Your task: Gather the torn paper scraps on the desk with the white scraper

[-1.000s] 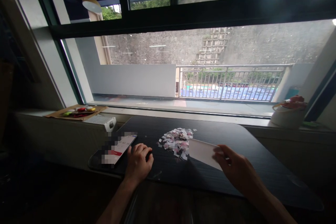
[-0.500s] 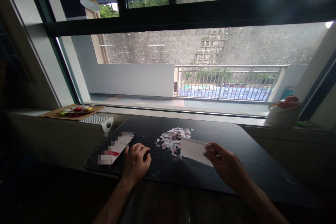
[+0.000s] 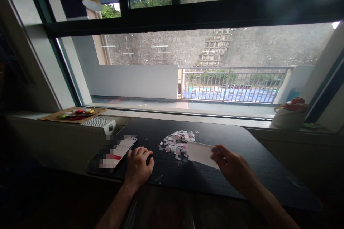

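Observation:
My right hand (image 3: pixel 231 162) pinches the right end of a flat white paper card (image 3: pixel 202 153) between thumb and fingers. The card's left edge is at the near right side of a loose heap of torn paper scraps (image 3: pixel 176 143), mostly white with some pinkish bits. Resting on the dark table (image 3: pixel 166 173) is my left hand (image 3: pixel 139 164), its fingers loosely bent and a little apart, with nothing seen in it. Just left of that hand lies a phone (image 3: pixel 118 155) with a lit screen, partly blurred out.
A large window (image 3: pixel 139 52) rises behind the table. On the left ledge, a brown board (image 3: pixel 60 115) carries several colourful items above a white radiator (image 3: pixel 99 123). A pale container (image 3: pixel 287 118) with a reddish top stands on the right of the sill.
The card in my right hand has shifted slightly to the right along the heap's edge. My left hand, the phone and the scraps look almost the same.

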A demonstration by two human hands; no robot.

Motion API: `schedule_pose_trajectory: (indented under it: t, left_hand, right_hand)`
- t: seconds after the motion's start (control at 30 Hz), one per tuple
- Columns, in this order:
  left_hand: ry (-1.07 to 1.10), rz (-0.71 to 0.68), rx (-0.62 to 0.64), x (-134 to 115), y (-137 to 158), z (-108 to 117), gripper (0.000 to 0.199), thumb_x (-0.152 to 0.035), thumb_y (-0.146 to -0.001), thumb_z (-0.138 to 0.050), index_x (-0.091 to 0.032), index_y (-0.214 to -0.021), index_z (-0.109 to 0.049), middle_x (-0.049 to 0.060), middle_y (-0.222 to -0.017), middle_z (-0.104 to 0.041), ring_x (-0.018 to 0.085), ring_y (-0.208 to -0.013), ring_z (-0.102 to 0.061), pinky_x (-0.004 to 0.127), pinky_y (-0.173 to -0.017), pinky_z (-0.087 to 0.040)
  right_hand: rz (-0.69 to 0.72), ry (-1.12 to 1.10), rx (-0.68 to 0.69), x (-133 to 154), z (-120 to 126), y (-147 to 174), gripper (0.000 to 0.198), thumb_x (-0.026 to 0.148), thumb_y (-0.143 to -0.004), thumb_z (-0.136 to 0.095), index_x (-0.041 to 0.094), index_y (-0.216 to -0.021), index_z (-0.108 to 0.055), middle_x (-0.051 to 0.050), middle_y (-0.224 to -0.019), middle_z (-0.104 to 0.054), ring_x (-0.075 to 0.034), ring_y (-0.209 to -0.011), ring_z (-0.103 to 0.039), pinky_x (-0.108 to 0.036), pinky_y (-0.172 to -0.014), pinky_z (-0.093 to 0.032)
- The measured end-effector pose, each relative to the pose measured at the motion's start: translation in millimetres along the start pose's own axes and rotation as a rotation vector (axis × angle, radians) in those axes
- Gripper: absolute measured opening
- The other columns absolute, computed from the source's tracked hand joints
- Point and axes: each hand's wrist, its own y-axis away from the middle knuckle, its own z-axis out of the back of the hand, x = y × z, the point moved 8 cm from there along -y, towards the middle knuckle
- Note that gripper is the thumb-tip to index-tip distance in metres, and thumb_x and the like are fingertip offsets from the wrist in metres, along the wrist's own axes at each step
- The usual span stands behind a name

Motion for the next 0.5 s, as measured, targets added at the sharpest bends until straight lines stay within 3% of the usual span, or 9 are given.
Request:
schedule_pose_trajectory:
  t: [0.5]
  left_hand:
    - [0.014,0.01,-0.003,0.9,-0.1,0.5,0.02,-0.024,-0.077,-0.048,-0.022,-0.088,-0.065,0.006,-0.097,-0.064,0.026,-0.103,-0.052,0.055,-0.1,-0.024]
  right_hand:
    - [0.036,-0.083,0.094,8.9,-9.9,-1.4,0.017,0.036,-0.086,-0.041,0.026,-0.09,-0.054,-0.002,-0.077,-0.071,-0.019,-0.065,-0.065,-0.029,-0.059,-0.047]
